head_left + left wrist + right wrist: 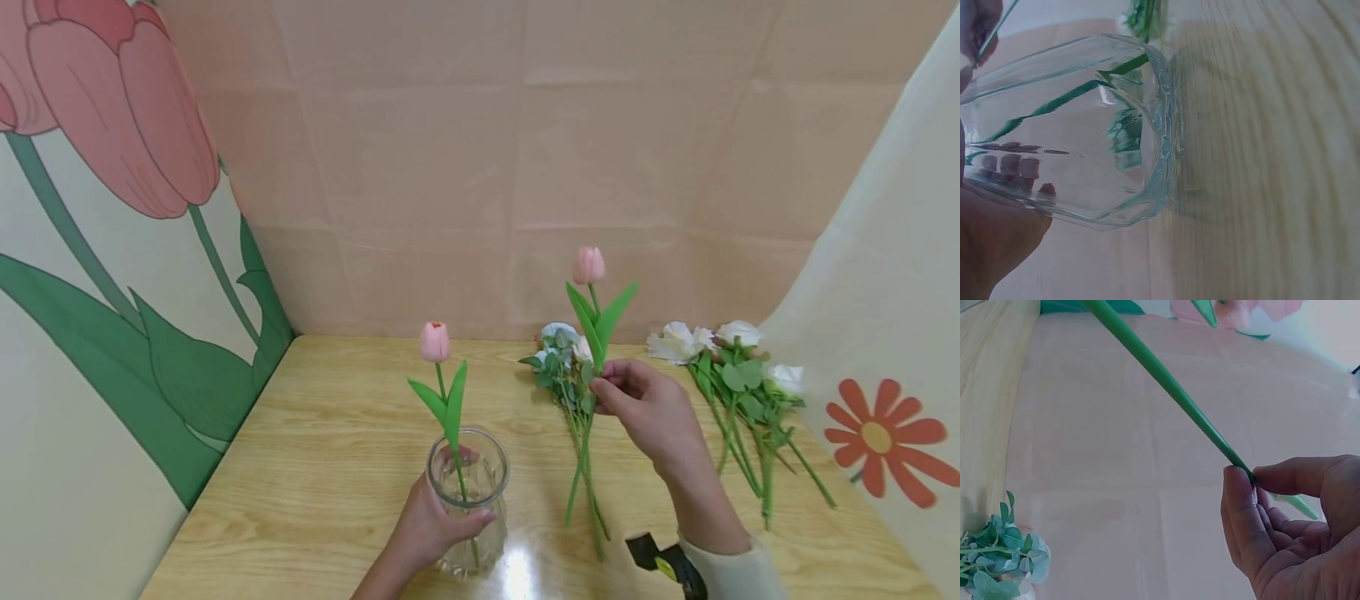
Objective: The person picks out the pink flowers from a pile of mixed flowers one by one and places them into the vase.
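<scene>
My left hand (427, 523) holds a clear glass vase (491, 533) upright on the table, its thumb across the near side and fingers around the far side. One pink tulip (435, 342) stands in the vase, its stem running down inside the glass. To the right, my right hand (660, 417) pinches a second pink tulip (589, 265) between thumb and fingertips, just under its leaves. This tulip is held bloom up, and its green stem (1166, 378) shows long and bare in the right wrist view. The faceted vase base (1163, 144) meets the wood in the left wrist view.
A bunch of pale blue and white flowers (557, 367) lies behind the held tulip's stem. Several white flowers (678, 342) with green stems lie at the right of the wooden table (300, 433). A pink sheet (420, 167) hangs behind; printed flower cloths flank both sides.
</scene>
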Motion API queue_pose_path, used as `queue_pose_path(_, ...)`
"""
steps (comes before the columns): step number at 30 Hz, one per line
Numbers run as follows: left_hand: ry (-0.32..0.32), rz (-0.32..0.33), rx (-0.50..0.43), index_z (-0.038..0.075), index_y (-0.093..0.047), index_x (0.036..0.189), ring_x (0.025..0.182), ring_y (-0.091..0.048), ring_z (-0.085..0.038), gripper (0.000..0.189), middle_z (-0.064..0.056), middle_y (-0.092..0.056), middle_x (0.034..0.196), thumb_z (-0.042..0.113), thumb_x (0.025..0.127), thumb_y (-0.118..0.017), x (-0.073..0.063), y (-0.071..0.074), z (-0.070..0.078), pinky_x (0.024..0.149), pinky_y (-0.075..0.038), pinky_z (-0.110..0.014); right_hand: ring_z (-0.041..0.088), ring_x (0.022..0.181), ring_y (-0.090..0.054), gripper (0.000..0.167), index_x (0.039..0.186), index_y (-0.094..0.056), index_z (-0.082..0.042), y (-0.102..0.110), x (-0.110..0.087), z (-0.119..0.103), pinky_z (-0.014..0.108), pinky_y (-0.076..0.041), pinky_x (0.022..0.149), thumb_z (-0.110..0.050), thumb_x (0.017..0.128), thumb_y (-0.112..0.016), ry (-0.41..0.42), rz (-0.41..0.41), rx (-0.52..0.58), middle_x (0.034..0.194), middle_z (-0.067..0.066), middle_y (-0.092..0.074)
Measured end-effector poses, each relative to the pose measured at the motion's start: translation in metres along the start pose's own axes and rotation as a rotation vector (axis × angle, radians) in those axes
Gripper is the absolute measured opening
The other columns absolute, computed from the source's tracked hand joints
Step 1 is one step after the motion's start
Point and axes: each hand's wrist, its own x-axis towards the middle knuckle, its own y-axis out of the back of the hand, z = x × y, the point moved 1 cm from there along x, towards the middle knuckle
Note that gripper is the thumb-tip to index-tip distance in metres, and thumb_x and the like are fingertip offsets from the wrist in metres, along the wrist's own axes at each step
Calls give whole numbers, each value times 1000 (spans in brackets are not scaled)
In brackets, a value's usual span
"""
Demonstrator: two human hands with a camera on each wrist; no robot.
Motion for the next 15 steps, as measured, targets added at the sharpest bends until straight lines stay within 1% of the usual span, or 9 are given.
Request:
queue_pose_path(6,1,-1,8,27,-53,134,130,-51,-39,73,-8,-60,136,25,72,-91,0,0,0,102,-41,-71,11,83,-67,28,116,-59,7,-2,-1,-3,25,-61,76,-16,100,-64,11,7,18,100,15,-62)
queue_pose_path(10,3,-3,12,25,-53,134,129,-51,-40,73,-8,-60,136,28,72,-91,0,1,0,102,-41,-71,13,84,-67,27,115,-59,7,-5,-1,-5,25,-61,76,-15,100,-65,20,9,33,101,18,-62)
queue_pose_path(15,2,-5,6,26,-53,134,129,-52,-39,73,-8,-60,136,28,72,-91,0,1,0,102,-41,-70,13,82,-68,28,117,-59,7,-6,0,-9,25,-61,75,-14,99,-65,23,8,40,102,20,-62)
